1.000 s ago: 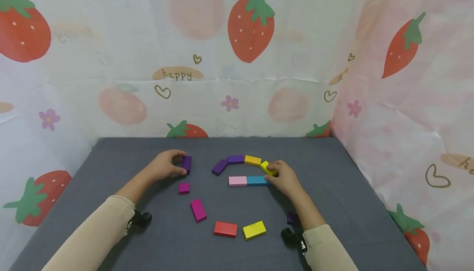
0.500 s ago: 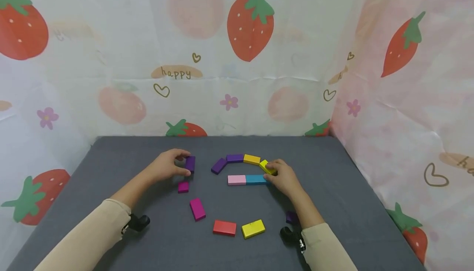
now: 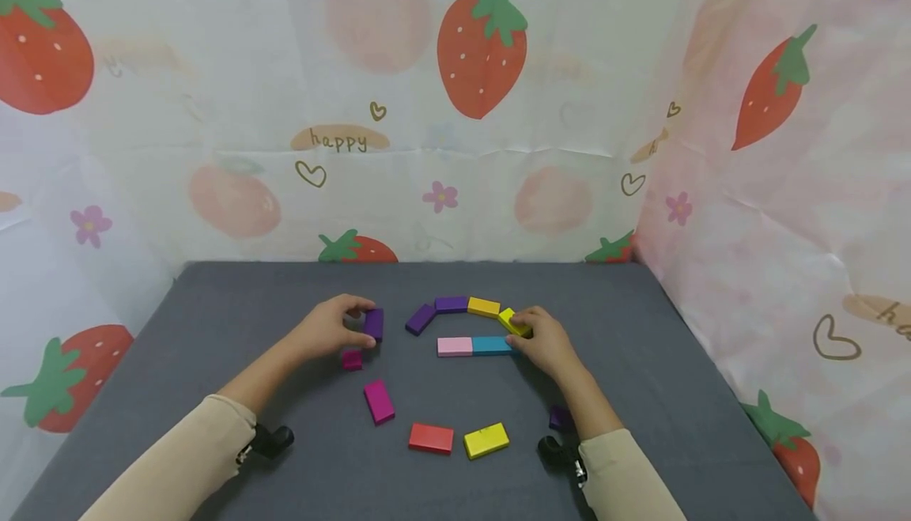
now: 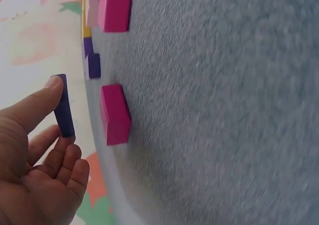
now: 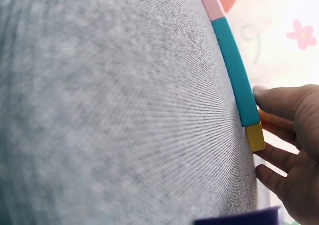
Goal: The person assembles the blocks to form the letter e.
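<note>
My left hand [image 3: 333,326] pinches a purple block [image 3: 373,325] between thumb and fingers. The left wrist view shows that purple block [image 4: 64,108] raised off the grey tabletop. At the right end of a curved row, my right hand [image 3: 546,342] has its thumb and fingers around a yellow block [image 3: 509,319]. The row continues leftward with an orange-yellow block [image 3: 484,307], a purple block [image 3: 451,305] and a slanted purple block [image 3: 420,319]. Below the arc lie a pink block [image 3: 454,346] and a blue block [image 3: 489,345], end to end; the right hand overlaps the blue one's end.
Near the left hand stands a magenta block [image 3: 352,360], with another magenta block [image 3: 379,402] closer in. A red block [image 3: 430,438] and a yellow block [image 3: 487,441] lie at the front. One dark purple block [image 3: 561,418] sits beside the right wrist. Strawberry-print cloth [image 3: 498,213] surrounds the table.
My left hand has carried the purple block to the right, then slightly nearer, towards the curved row. The right hand has stayed at the yellow block.
</note>
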`<state>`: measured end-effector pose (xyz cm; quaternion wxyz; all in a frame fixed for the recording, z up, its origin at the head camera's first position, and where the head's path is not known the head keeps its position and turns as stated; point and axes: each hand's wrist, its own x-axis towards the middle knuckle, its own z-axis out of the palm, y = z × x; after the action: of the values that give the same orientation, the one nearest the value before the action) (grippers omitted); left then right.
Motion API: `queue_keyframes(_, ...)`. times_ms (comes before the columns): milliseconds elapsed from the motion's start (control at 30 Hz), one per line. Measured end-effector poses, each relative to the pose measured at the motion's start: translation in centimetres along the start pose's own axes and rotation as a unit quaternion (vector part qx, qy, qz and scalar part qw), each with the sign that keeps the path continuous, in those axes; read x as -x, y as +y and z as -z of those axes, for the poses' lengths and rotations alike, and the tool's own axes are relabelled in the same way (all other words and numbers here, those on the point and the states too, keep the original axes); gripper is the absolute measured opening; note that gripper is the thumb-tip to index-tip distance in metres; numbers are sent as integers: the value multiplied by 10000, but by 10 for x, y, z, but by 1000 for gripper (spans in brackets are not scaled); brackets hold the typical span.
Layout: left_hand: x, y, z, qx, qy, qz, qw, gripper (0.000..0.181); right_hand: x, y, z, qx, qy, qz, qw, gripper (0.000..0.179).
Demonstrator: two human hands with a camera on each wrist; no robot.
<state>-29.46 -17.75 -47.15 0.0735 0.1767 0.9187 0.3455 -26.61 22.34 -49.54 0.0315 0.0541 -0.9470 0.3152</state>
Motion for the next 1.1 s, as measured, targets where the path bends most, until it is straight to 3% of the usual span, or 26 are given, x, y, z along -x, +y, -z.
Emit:
queue_keyframes(533,-1,16,-27,191,-239,-84,9995,64,0,1,-3,-21,-4,4,10000,39)
queue_keyframes(1100,-8,25,-45,193,-417,-95,9989,63,0,1,0,10,20,50,10000,40)
